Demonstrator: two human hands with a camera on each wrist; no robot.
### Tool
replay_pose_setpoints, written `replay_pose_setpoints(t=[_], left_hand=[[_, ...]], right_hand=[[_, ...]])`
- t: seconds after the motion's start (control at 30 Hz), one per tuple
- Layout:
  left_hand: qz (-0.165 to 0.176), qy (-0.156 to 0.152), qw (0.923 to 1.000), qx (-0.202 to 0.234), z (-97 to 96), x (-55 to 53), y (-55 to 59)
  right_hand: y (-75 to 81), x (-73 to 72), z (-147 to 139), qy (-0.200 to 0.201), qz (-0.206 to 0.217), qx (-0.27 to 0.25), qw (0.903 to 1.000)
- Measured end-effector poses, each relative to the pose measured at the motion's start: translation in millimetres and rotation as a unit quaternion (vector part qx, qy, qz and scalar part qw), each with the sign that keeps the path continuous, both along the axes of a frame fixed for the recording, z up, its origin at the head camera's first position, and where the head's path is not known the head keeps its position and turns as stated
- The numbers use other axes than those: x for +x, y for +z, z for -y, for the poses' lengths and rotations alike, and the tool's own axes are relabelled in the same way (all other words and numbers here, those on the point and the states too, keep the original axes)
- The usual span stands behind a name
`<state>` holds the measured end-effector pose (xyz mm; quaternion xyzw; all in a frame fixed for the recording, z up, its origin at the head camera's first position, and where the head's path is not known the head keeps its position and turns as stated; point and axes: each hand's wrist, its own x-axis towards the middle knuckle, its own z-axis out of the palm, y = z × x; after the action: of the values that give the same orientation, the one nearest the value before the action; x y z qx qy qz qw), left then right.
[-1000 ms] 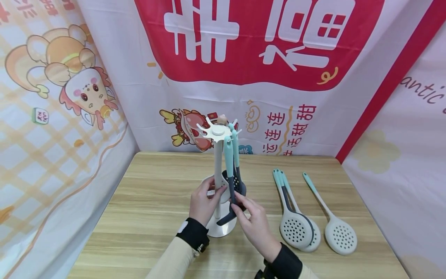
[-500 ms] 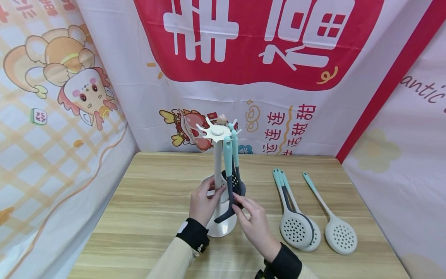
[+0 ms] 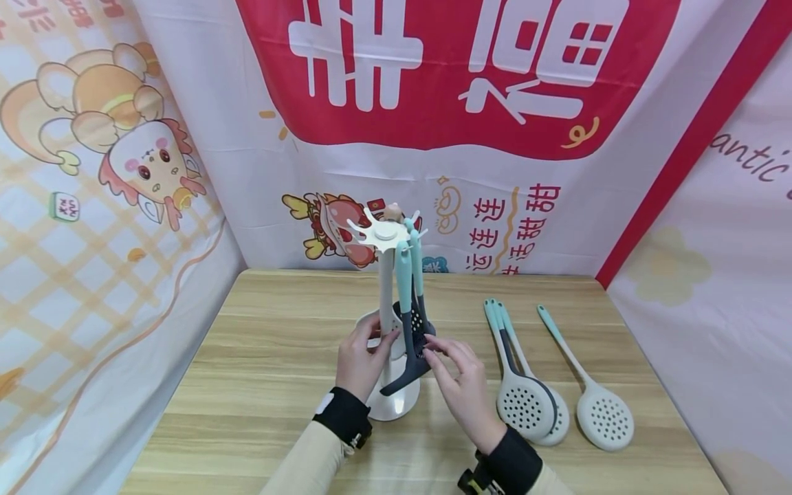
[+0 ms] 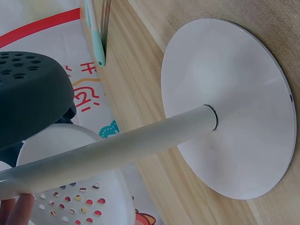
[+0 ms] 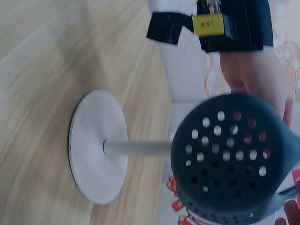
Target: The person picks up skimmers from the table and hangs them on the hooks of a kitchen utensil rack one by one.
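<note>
My left hand (image 3: 361, 354) grips the white pole (image 4: 140, 143) of a round-based utensil stand (image 3: 386, 237), low down. From the stand's hooks hang utensils with turquoise handles. Nearest is a dark perforated skimmer (image 5: 225, 150), its head tilted toward me; another dark perforated utensil (image 3: 417, 322) hangs just behind it. A white perforated skimmer (image 4: 84, 197) hangs on the far side of the pole. My right hand (image 3: 463, 381) is beside the dark skimmer's right edge, thumb and forefinger parted, fingertips close to its neck.
On the wooden table (image 3: 266, 385), to the right, lie stacked skimmers (image 3: 526, 409) and a single white skimmer (image 3: 606, 416). The stand's round base (image 4: 229, 108) rests on the table. A printed cloth (image 3: 346, 165) rises behind the table edge.
My right fingers have come off the near dark skimmer's neck and shifted slightly right and up. The skimmer swung a little left, then stayed there. My left hand keeps its grip.
</note>
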<state>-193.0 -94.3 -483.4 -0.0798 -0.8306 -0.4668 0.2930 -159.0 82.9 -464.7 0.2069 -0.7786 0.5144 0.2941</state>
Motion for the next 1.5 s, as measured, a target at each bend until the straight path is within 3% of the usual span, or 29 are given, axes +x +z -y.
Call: replay_pose_setpoints(t=[0.13,0.23,0.33,0.47,0.6,0.7,0.93,1.5], left_hand=[[0.015,0.001,0.9999,0.004,0.5,0.2,0.5],[0.018,0.002,0.9998,0.006,1.0,0.5,0.3],[0.012,0.003,0.9999,0.003,1.2,0.6,-0.1],[0.001,0.002,1.0,-0.003,0.5,0.4,-1.3],[-0.005,0.003,1.0,-0.007,-0.3,-0.1,-2.1],[-0.008,0.005,0.9999,-0.009,-0.4,-0.6,-2.5],[-0.013,0.005,0.9999,-0.009,-0.1,-1.7,-2.5],[0.009,0.013,0.9999,-0.006,-1.0,-0.7,-1.9]], right_hand=[[-4.7,-8.5,-9,-0.03,0.003,0.015,0.9994],[-13.5,-19.2,-20,-0.066,-0.009,0.062,0.9958],[-25.6,-33.4,-37,-0.108,-0.02,0.123,0.9862],[-43.6,-47.3,-65,-0.166,0.037,0.209,0.9631],[-64.2,-53.9,-89,-0.203,0.119,0.286,0.9289],[-79.0,-55.0,-102,-0.217,0.16,0.319,0.9087],[-98.0,-53.8,-114,-0.23,0.211,0.342,0.8865],[-102.1,-57.5,-120,-0.251,0.31,0.394,0.8283]])
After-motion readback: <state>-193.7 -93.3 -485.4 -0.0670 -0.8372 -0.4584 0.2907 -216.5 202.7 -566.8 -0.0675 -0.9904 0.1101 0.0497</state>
